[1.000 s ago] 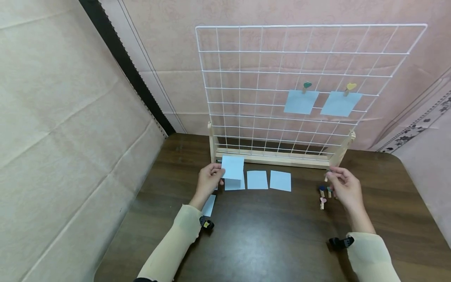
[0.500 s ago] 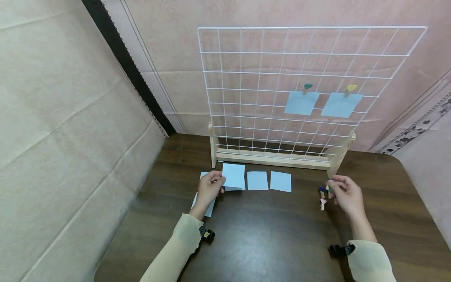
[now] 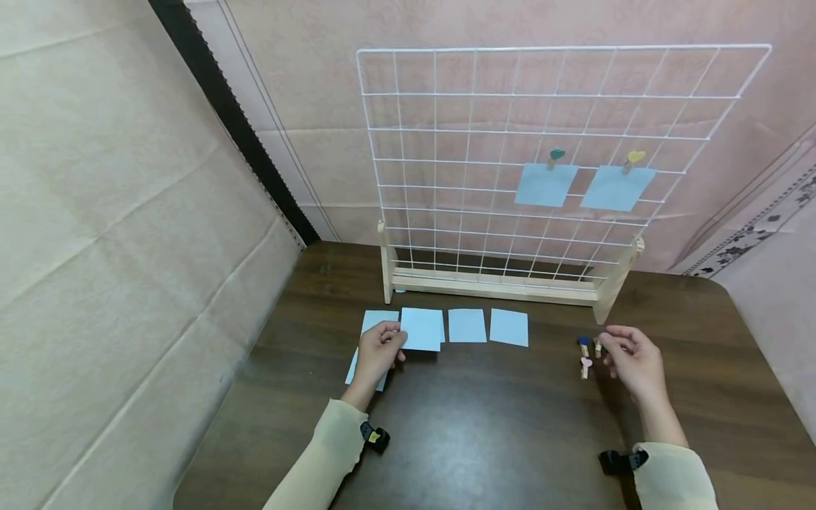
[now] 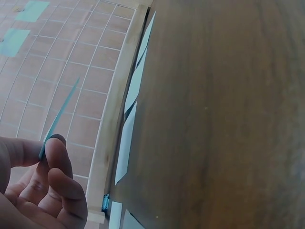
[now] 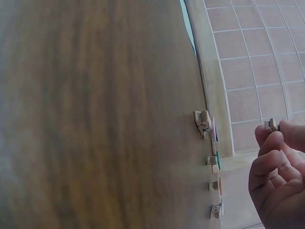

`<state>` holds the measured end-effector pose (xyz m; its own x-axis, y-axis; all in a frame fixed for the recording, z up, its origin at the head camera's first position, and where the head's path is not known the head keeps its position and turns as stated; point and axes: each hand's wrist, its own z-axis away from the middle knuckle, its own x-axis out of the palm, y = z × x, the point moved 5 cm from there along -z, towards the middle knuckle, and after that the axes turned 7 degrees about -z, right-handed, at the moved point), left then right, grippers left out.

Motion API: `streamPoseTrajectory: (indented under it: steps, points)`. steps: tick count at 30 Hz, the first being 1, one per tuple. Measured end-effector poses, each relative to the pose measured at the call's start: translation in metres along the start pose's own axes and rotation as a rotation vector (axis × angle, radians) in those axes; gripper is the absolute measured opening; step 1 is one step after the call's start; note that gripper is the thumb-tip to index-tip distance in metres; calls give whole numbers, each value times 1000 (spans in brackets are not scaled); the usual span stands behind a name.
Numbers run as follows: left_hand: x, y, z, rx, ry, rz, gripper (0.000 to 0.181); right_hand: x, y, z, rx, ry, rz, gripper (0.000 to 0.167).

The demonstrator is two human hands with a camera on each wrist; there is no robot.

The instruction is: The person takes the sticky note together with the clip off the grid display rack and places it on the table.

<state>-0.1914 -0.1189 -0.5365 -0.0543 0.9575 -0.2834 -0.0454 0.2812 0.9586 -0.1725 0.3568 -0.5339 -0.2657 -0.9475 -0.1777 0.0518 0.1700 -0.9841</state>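
My left hand (image 3: 377, 350) pinches a light blue paper square (image 3: 421, 329) between thumb and fingers; in the left wrist view the paper (image 4: 62, 110) appears edge-on, raised off the table. In the right wrist view, a small wooden clothespin (image 5: 271, 125) is pinched by my right hand (image 5: 276, 176). From the head view that hand mostly hides it. Just left of the right hand lie small clothespins, one with a blue top (image 3: 584, 341) and one with a pink heart (image 3: 586, 363). Two blue squares (image 3: 546, 185) hang from heart clothespins on the white wire grid (image 3: 564, 48).
The grid stands in a wooden base (image 3: 497, 285) at the table's back. Before it lie more blue squares (image 3: 467, 326), (image 3: 508, 327) in a row, others partly under the left hand. A green heart clothespin (image 3: 557, 154) and a yellow one (image 3: 635, 157) hold the hung squares.
Holding the paper square, my left hand has come lower and nearer to me. My right hand has also drawn slightly nearer, with the clothespin between its fingers.
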Motion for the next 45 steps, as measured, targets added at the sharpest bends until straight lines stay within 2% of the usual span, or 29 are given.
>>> streamPoseTrajectory:
  steps: [4, 10, 13, 20, 24, 30, 36, 45]
  points:
    - [2, -5, 4, 5, -2, -17, 23, -1, 3, 4, 13, -12, 21, 14]
    - [6, -13, 12, -9, -19, -25, 23, -2, 7, 11, 58, -66, 96, 39]
    - [6, -15, 15, -17, -23, -29, 23, -6, 10, 13, 96, -99, 130, 45]
    - [8, -24, 25, -42, -50, -29, 26, -8, 19, 13, 192, -211, 120, 38]
    - [9, -27, 31, -55, -52, -12, 28, -7, 23, 13, 225, -251, 111, 36]
    - [10, -26, 37, -61, -54, -22, 28, -8, 26, 10, 242, -263, 110, 35]
    - [13, -27, 36, -55, -69, -40, 28, -11, 26, 9, 230, -278, 109, 38]
    - [14, -32, 38, -80, -97, -83, 36, -10, 32, 10, 256, -282, 92, 36]
